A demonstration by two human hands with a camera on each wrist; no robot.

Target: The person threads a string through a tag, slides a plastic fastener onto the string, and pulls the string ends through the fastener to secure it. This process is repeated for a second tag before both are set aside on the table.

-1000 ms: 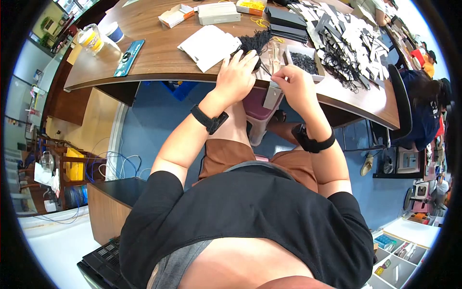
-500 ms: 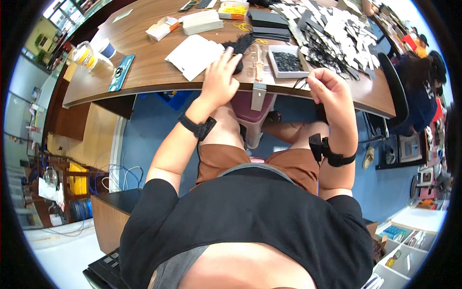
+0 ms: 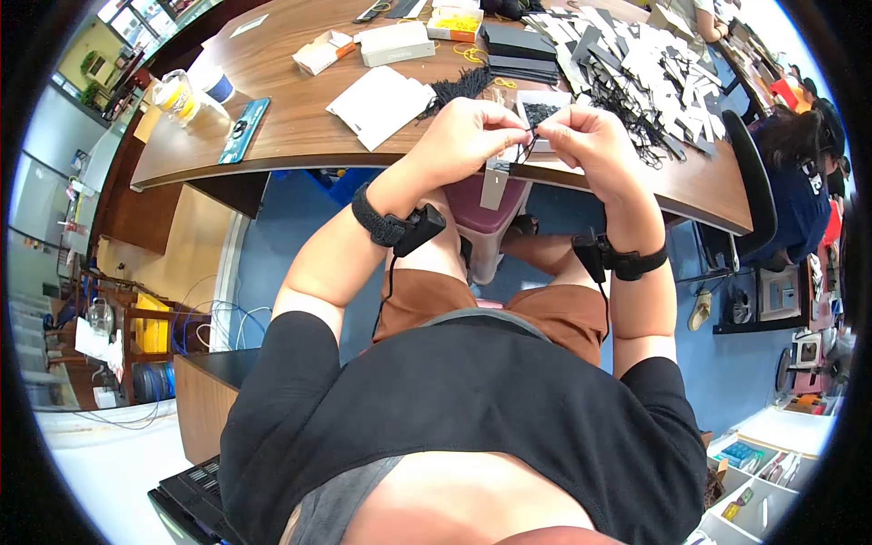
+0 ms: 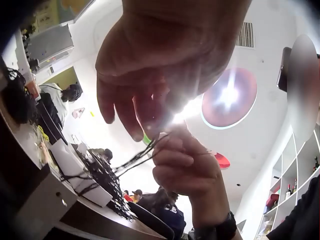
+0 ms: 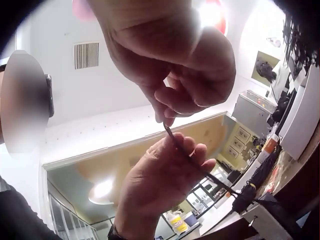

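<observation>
Above the table's front edge, my left hand [image 3: 463, 145] and right hand [image 3: 595, 150] meet fingertip to fingertip. Between thumb and finger, each pinches a thin black cord [image 5: 200, 171], whose strands [image 4: 132, 162] trail away in the left wrist view. Just below the hands, a grey metal bracket [image 3: 493, 189] juts from the table edge. Partly behind the right hand stands a white box [image 3: 543, 98] of small black pieces. A bundle of black cords [image 3: 461, 86] lies on the table beyond the left hand. The fingertips hide the cord's end.
White folded card [image 3: 377, 107], small boxes [image 3: 397, 45] and black card stacks [image 3: 520, 54] lie on the table [image 3: 291, 109]. A pile of white and black strips [image 3: 627, 77] covers its right side. Cups [image 3: 177, 98] and a teal phone-shaped item [image 3: 243, 130] stand left. A person [image 3: 799, 182] sits at right.
My right hand went right and back with the black cord. My left hand has left the cord bundle and moved right, and now pinches the cord beside the right hand.
</observation>
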